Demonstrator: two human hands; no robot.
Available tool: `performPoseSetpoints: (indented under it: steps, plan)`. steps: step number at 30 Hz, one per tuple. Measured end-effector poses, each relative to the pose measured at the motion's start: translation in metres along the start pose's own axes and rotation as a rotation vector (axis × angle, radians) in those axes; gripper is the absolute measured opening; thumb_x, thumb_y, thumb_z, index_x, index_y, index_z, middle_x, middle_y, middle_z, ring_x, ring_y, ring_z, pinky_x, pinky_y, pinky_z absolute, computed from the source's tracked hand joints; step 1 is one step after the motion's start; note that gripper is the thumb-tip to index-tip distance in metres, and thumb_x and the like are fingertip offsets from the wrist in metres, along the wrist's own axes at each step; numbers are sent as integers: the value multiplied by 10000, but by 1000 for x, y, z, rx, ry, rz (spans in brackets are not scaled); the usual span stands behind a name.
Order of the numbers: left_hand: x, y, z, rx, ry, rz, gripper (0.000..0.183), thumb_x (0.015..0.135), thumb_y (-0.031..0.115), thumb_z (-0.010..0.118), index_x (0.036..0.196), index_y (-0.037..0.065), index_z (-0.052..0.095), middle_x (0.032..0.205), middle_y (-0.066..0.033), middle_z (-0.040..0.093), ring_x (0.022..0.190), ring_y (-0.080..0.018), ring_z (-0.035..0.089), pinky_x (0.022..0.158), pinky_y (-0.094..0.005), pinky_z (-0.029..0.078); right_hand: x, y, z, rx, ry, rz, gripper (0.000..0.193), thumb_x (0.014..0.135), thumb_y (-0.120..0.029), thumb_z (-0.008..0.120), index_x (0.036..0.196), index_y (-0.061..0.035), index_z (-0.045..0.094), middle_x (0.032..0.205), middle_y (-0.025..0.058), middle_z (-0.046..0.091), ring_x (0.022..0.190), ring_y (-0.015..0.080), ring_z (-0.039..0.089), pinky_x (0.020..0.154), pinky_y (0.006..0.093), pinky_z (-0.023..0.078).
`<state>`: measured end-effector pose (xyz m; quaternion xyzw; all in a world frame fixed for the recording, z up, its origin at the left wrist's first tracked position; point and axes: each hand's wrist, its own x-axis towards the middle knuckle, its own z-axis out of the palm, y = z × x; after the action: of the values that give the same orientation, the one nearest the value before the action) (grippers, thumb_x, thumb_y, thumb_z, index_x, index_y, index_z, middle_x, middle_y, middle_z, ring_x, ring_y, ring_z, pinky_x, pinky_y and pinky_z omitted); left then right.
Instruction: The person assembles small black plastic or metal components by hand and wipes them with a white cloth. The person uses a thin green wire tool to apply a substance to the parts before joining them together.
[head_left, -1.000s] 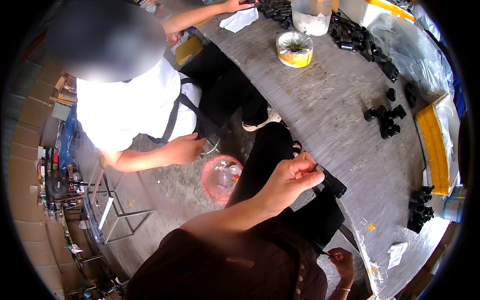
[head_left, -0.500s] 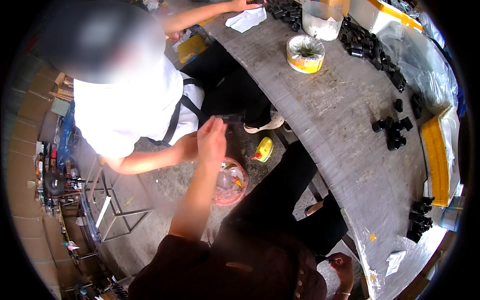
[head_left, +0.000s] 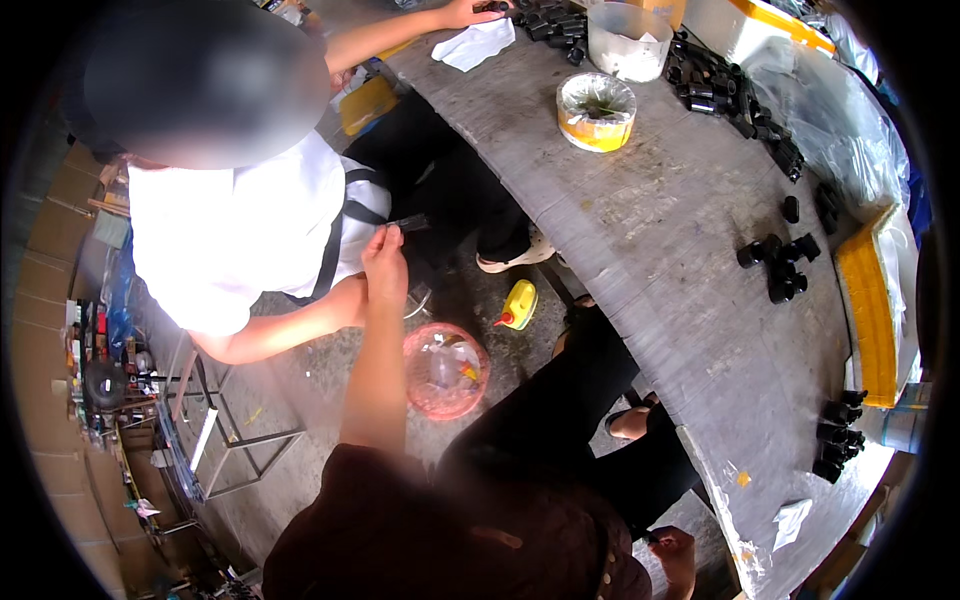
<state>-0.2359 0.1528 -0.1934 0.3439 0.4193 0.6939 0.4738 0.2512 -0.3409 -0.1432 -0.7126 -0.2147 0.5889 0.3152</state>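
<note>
My left hand (head_left: pixel 385 265) is raised at the end of my stretched arm, in front of a co-worker in white. Its fingertips pinch a small dark, glossy plastic piece (head_left: pixel 411 223). Low at the right, beside the table edge, my right hand (head_left: pixel 675 550) has its fingers curled around a small black piece (head_left: pixel 650 538), mostly hidden. The co-worker's near hand (head_left: pixel 350 300) is partly covered by my left wrist. Their other hand (head_left: pixel 470 12) rests at the far table edge with a black fitting in it.
The grey table (head_left: pixel 640 220) curves along the right, bearing black plastic fittings (head_left: pixel 780 265), a yellow-banded tape roll (head_left: pixel 597 112), a clear tub (head_left: pixel 628 42) and a white cloth (head_left: pixel 474 44). On the floor are a pink basket (head_left: pixel 447 402) and a yellow bottle (head_left: pixel 519 304).
My left hand has shifted left with the dark piece, which shows more clearly now. My right hand has moved slightly down. The view has turned a little, and the co-worker appears further left.
</note>
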Motion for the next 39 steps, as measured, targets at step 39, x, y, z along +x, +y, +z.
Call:
performPoseSetpoints:
  steps: [39]
  plan:
    - [-211, 32, 312, -865, -907, -623, 113, 920, 162, 607, 974, 94, 680, 933, 22, 527, 862, -104, 502, 933, -388, 380, -3, 71, -24, 50, 26, -72, 253, 679, 148, 619, 885, 8, 663, 857, 66, 675, 802, 126, 619, 765, 268, 494]
